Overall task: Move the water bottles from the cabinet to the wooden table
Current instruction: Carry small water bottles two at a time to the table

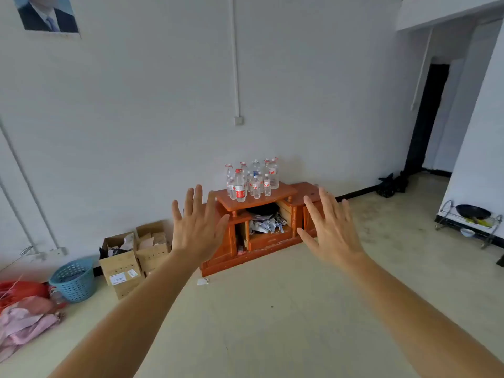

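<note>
Several clear water bottles [252, 180] with red-and-white labels stand clustered on top of a low orange-red wooden cabinet [272, 241] against the white wall. My left hand [197, 227] is raised in front of the cabinet's left side, fingers spread and holding nothing. My right hand [331, 227] is raised before the cabinet's right side, also spread and empty. Both hands are well short of the bottles. No wooden table is in view.
Cardboard boxes [136, 255] and a blue basket [73, 279] sit on the floor left of the cabinet, with cloth piles [24, 317] at far left. A metal rack with a pan [473, 216] stands at right. A dark doorway [428, 118] opens back right.
</note>
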